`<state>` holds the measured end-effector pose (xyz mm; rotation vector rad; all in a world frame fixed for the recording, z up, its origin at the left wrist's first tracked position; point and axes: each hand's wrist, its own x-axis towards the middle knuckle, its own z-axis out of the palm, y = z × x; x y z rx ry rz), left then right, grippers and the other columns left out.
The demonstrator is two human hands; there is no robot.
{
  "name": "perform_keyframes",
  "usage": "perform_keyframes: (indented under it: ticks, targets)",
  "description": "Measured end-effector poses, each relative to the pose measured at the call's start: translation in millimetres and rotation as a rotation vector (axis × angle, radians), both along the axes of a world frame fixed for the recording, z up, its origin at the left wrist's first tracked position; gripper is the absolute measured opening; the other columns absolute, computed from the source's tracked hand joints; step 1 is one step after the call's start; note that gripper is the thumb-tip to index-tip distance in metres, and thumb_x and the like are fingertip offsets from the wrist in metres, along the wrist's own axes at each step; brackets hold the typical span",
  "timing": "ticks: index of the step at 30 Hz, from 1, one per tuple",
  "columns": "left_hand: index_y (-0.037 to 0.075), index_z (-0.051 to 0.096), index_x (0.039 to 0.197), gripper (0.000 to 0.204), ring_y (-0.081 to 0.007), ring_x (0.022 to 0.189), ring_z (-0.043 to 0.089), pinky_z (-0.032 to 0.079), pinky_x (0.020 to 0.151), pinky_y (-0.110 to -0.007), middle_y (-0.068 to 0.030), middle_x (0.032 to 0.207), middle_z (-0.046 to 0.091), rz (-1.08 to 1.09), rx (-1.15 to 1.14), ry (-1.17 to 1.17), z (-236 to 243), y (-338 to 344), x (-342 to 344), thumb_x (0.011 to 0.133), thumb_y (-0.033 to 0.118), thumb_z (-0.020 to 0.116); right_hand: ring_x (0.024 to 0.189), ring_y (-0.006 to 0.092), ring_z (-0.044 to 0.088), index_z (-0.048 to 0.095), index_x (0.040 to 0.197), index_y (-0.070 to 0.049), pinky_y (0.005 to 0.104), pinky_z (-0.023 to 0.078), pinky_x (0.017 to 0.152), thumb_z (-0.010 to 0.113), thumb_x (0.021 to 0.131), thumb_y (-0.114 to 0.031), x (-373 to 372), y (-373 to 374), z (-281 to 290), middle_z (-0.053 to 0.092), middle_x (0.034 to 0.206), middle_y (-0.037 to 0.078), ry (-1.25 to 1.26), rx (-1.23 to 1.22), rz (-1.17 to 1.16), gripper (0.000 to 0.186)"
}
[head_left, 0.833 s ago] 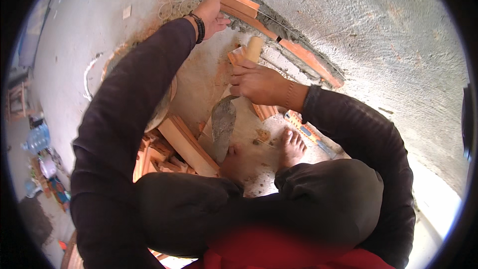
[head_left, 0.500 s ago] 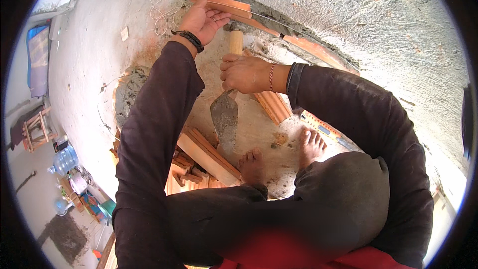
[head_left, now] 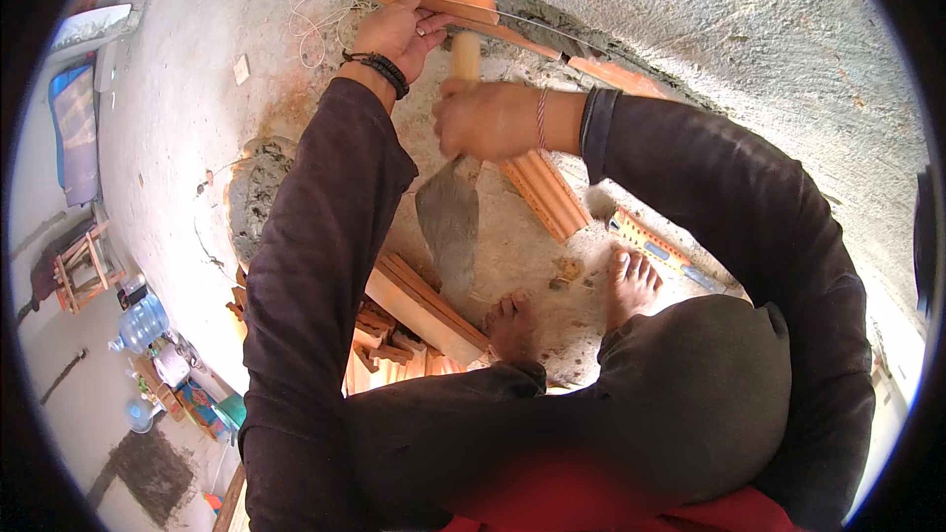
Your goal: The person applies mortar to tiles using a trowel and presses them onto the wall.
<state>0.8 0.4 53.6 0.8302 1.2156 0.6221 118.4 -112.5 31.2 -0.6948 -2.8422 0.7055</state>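
Loosely uncurled left hand (head_left: 396, 36) touching brick (head_left: 455, 2); fully curled right hand (head_left: 498, 121) gripping trowel (head_left: 448, 222); aligning brick with string (head_left: 537, 23) probably helping.

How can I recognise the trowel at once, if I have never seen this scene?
Start at the rough grey wall, upper right, then go left and down to the right hand. The trowel is in its grip, pale handle above, blade pointing toward the left foot. Its broad, flat grey blade sets it apart from the orange bricks nearby.
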Motion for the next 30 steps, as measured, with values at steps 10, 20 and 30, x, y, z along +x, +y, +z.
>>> perform_keyframes:
  ticks: [10,20,30]
  targets:
    - [0.001,0.052,0.125,0.054,-0.0332,0.111,0.062,0.047,0.103,-0.05,-0.0174,0.119,0.061,-0.012,0.01,-0.006,1.1,-0.6,3.0,0.108,0.049,0.035,0.104,0.0257,0.061,0.071,0.085,-0.009,0.0405,0.038,0.103,0.063,0.078,-0.007,6.0,-1.7,2.6,0.067,0.09,0.007,-0.019,-0.06,0.029,0.01]
    - [-0.003,0.054,0.125,0.082,-0.0386,0.111,0.061,0.044,0.104,-0.054,-0.0202,0.121,0.061,0.031,-0.009,-0.061,7.8,4.2,3.3,0.102,0.069,0.021,0.103,0.0269,0.061,0.071,0.087,-0.008,0.0403,0.037,0.103,0.063,0.078,-0.006,3.9,2.8,13.2,0.067,0.092,0.008,-0.014,-0.041,0.064,0.012]
    - [-0.008,0.049,0.131,0.091,-0.0458,0.117,0.057,0.038,0.11,-0.057,-0.0282,0.129,0.056,0.095,-0.016,-0.121,9.1,0.9,3.6,0.099,0.073,0.022,0.103,0.0265,0.062,0.071,0.087,-0.008,0.0406,0.036,0.105,0.062,0.079,-0.006,5.9,4.4,16.9,0.067,0.091,0.008,-0.044,-0.038,0.065,0.012]
